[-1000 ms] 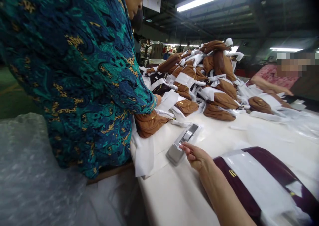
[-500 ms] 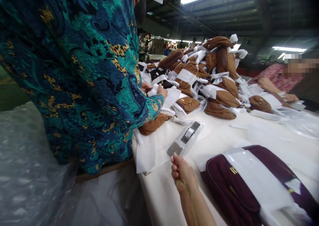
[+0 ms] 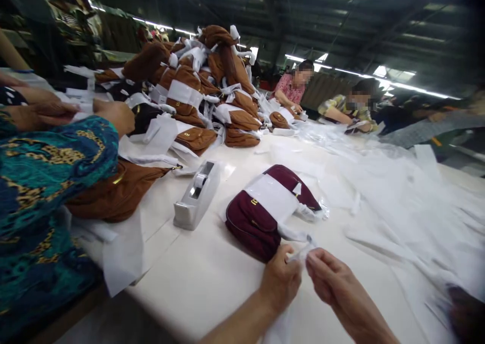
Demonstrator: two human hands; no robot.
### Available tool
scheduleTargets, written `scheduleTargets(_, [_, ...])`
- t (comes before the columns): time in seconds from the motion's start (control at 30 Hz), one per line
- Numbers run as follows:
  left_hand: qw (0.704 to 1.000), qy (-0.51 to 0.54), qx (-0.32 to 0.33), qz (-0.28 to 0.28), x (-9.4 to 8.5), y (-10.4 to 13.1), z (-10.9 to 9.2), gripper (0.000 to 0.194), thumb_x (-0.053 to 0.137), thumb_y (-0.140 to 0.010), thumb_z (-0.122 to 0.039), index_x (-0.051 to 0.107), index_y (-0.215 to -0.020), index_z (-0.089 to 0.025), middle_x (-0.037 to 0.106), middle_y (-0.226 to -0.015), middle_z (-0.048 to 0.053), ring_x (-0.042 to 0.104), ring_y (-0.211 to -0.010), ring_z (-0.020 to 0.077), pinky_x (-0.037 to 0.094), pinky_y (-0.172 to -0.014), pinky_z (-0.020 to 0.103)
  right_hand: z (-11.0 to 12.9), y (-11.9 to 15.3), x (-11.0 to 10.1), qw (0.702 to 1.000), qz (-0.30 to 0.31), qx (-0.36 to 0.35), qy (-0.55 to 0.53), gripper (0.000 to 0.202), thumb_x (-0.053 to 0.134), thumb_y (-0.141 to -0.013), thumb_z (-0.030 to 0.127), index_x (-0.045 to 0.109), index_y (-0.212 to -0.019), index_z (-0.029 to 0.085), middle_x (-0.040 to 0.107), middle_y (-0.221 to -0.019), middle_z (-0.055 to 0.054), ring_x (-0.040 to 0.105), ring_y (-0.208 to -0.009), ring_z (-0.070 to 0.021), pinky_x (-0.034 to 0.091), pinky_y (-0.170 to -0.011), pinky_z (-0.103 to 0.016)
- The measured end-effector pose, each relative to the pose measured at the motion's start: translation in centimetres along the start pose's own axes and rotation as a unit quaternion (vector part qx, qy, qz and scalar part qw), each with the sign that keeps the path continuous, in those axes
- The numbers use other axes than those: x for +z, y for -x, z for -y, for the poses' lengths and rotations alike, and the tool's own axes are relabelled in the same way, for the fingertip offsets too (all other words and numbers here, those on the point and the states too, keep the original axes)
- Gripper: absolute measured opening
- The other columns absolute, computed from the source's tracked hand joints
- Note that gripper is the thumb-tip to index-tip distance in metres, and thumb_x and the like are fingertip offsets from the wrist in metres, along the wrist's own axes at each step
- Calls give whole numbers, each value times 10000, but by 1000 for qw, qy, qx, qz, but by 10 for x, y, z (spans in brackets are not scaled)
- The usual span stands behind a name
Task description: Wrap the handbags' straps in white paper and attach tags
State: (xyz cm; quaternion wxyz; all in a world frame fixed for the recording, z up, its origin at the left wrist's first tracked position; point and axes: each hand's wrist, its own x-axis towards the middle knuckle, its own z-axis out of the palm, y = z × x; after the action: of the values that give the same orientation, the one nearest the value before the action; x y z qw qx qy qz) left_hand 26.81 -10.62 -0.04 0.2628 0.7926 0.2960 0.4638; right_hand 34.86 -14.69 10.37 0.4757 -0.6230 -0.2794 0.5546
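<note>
A maroon bag (image 3: pixel 252 228) lies on the white table before me, a white paper band (image 3: pixel 273 196) around its middle. From its near right side runs a strap wrapped in white (image 3: pixel 293 233). My left hand (image 3: pixel 282 279) is closed at the near edge of the bag, on a thin white end of this wrapping. Close to its right, my right hand (image 3: pixel 330 274) pinches the same white wrapping between thumb and fingers. Whether paper, tape or plastic lies between the fingertips is too small to tell. A tape dispenser (image 3: pixel 197 195) stands left of the bag.
Brown bags (image 3: pixel 185 96) with white wrapping are piled at the back left. A co-worker in a patterned sleeve (image 3: pixel 68 167) handles white paper at the left, beside a brown bag (image 3: pixel 121 192). Clear plastic sheets (image 3: pixel 409 197) spread over the right side. Other people sit at the far side.
My view has swung right. The hand that was near the tape dispenser is now away from it, and both my hands are together at the maroon bag's strap wrapping.
</note>
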Motion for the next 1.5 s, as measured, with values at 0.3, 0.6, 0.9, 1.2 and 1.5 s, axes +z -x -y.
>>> scheduleTargets(0.3, [999, 7, -2, 39, 8, 2, 7, 146, 465, -787, -118, 597, -827, -166, 531, -812, 41, 500, -766, 135, 463, -697, 245, -16, -27, -54, 991, 31, 42, 127, 406, 609, -650, 534, 430, -614, 172, 348, -462, 92, 167, -371, -21, 67, -385, -201])
scheduleTargets(0.6, [1000, -3, 10, 20, 9, 0, 5, 154, 446, -806, -133, 599, -800, -157, 549, -799, 50, 510, -753, 139, 473, -688, 256, -22, -35, -59, 990, 48, 44, 121, 341, 616, -671, 454, 473, -592, 155, 346, -413, 93, 179, -350, -16, 63, -378, -209])
scheduleTargets(0.9, [999, -3, 16, 35, 8, 0, 6, 132, 465, -795, -113, 587, -781, -163, 553, -836, 45, 513, -776, 137, 466, -709, 259, -29, -48, -62, 987, 13, 62, 148, 305, 602, -647, 421, 488, -546, 156, 471, -417, 56, 214, -305, -18, 67, -347, -205])
scheduleTargets(1.2, [1000, 8, -14, 16, 11, 0, 6, 151, 455, -789, -134, 494, -934, -134, 528, -801, 51, 510, -770, 155, 475, -708, 293, -29, -57, -62, 969, -19, 53, 239, 239, 581, -635, 323, 496, -487, 156, 467, -386, 45, 249, -318, -30, 118, -345, -197])
scheduleTargets(1.5, [999, 23, -35, 22, 10, -4, 7, 189, 473, -783, -117, 581, -934, -146, 502, -852, 56, 507, -803, 145, 467, -735, 268, -38, -44, -68, 978, 0, 47, 206, 180, 565, -660, 329, 523, -603, 163, 428, -488, 61, 291, -410, -47, 203, -376, -182])
